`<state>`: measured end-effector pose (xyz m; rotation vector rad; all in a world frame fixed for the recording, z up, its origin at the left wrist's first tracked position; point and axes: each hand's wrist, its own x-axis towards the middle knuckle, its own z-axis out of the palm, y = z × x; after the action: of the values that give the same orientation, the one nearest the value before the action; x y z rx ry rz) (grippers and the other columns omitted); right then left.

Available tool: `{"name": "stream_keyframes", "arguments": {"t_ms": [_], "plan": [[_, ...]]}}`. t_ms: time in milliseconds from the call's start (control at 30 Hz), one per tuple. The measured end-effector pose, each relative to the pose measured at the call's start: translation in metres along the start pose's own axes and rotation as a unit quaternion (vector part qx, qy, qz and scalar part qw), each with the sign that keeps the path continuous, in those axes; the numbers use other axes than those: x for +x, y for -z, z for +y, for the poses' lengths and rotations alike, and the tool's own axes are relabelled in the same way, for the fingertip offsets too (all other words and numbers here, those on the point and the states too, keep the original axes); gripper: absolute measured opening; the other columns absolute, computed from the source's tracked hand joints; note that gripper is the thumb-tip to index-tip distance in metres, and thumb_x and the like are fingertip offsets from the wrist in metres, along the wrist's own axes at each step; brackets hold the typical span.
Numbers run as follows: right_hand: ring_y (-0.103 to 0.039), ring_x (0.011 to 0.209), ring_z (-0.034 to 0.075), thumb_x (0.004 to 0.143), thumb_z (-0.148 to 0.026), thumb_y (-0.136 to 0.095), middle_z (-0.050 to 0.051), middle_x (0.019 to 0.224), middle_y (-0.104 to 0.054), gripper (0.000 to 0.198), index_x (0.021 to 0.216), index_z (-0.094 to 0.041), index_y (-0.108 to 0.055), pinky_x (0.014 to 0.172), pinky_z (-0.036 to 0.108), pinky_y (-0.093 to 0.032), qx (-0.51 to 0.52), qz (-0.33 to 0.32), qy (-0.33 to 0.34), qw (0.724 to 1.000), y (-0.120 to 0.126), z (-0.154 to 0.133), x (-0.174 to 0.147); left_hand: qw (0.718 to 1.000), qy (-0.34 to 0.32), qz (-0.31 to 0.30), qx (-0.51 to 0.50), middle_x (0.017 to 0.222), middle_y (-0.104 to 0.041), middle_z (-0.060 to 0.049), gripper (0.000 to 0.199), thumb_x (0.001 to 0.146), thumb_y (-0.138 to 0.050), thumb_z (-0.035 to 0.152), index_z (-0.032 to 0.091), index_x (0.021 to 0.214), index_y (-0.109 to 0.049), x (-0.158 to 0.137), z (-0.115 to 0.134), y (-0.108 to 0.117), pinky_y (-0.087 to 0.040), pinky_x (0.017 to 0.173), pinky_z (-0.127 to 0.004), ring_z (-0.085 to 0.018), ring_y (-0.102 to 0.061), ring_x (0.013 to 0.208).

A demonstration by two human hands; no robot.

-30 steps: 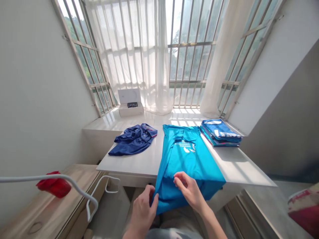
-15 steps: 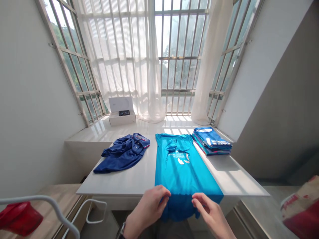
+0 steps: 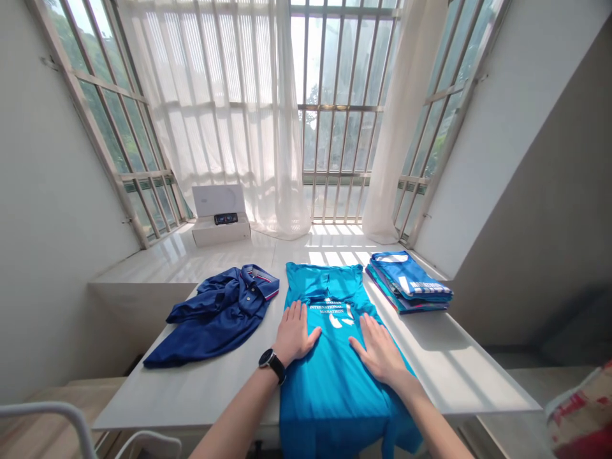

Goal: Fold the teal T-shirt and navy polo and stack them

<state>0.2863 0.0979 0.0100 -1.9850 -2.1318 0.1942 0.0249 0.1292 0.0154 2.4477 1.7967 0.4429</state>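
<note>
A bright blue T-shirt (image 3: 335, 370) with white marathon lettering lies lengthwise on the white table, its near end hanging over the front edge. My left hand (image 3: 295, 333) rests flat on the left side of the shirt, fingers stretched out. On the right side, my right hand (image 3: 377, 350) also lies flat, thumb apart from the fingers. Neither hand grips the cloth. Left of the shirt is a crumpled navy polo shirt (image 3: 215, 319) with a striped collar. A stack of folded clothes (image 3: 406, 280), a blue one with white print on top, sits to the right.
An open white box (image 3: 222, 233) holding a dark device stands on the ledge at the back left. Sheer curtains (image 3: 229, 115) hang before the barred window. The white table (image 3: 191, 401) ends just before me, and a white metal rail (image 3: 62, 411) shows at lower left.
Both hands have moved forward from the shirt's near end at the table edge to its middle. Their curled fingers are now spread flat on it. The view has shifted a little.
</note>
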Motion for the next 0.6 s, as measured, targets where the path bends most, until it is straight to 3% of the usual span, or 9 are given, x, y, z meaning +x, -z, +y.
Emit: {"name": "stream_keyframes", "arguments": {"t_ms": [233,433,533,600], "plan": [[-0.028,0.155,0.033,0.096,-0.055,-0.044,0.009,0.162,-0.043,0.069,0.156,-0.022,-0.045,0.127,0.049,-0.021,0.047,0.026,0.019,0.998,-0.003,-0.031,0.047,0.999,0.023,-0.021,0.026,0.164,-0.034,-0.024,0.079,0.099,-0.039,0.06,0.007,0.156,-0.037,0.028,-0.035,0.014,-0.025,0.123,-0.056,-0.04,-0.027,0.154],[-0.03,0.153,0.036,0.097,-0.055,-0.046,0.013,0.161,-0.044,0.069,0.153,-0.016,-0.049,0.126,0.051,-0.023,0.062,0.033,0.027,0.997,-0.003,-0.035,0.049,1.0,0.013,-0.003,0.019,0.162,-0.037,-0.024,0.07,0.104,-0.035,0.052,0.004,0.154,-0.04,0.038,-0.035,0.028,-0.028,0.124,-0.051,-0.035,-0.032,0.152],[-0.032,0.153,0.033,0.098,-0.052,-0.044,0.013,0.161,-0.044,0.065,0.152,-0.017,-0.048,0.126,0.05,-0.024,0.055,0.033,0.023,0.998,-0.001,-0.032,0.047,0.999,-0.006,0.027,0.018,0.159,-0.043,-0.023,0.06,0.104,-0.04,0.048,0.008,0.149,-0.047,0.016,-0.027,0.044,-0.029,0.123,-0.053,-0.036,-0.036,0.15],[-0.033,0.153,0.033,0.098,-0.051,-0.043,0.014,0.161,-0.044,0.064,0.151,-0.015,-0.049,0.126,0.05,-0.024,0.061,0.038,0.018,0.997,0.003,-0.031,0.048,0.999,-0.021,0.022,-0.013,0.153,-0.051,-0.022,0.054,0.101,-0.048,0.047,0.012,0.141,-0.056,-0.019,-0.021,0.06,-0.034,0.12,-0.055,-0.037,-0.044,0.145]]}}
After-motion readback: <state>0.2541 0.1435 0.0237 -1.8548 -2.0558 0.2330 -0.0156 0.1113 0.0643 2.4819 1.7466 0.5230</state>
